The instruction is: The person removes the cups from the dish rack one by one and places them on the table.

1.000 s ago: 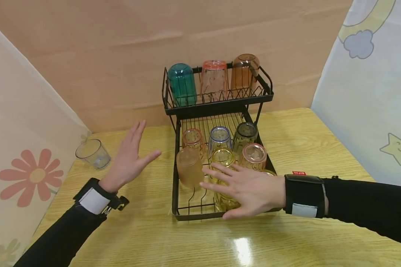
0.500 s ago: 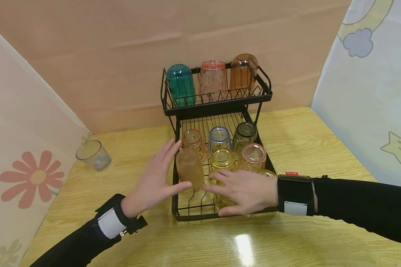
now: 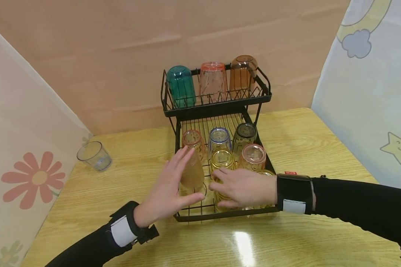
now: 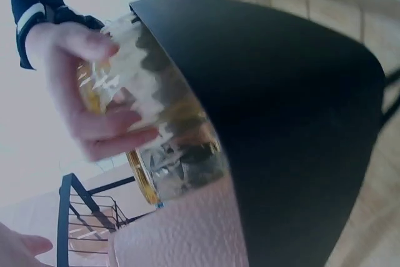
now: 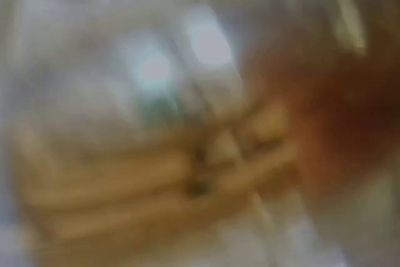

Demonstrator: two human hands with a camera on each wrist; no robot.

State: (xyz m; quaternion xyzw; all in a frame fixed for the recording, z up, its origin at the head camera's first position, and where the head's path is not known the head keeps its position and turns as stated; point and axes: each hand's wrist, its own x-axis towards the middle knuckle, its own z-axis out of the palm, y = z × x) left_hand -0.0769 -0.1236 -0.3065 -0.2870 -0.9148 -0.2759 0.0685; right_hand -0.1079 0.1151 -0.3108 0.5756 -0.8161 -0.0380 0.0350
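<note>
My left hand (image 3: 168, 189) has swung in to the peach cup (image 3: 192, 177), fingers straight (touching or not, I can't tell), and my right hand (image 3: 245, 187) has curled round a yellow cup (image 4: 153, 70); both hands are now at the rack's (image 3: 234, 214) front. Both cups stand there upside down, peach frosted, yellow see-through and rippled.
</note>
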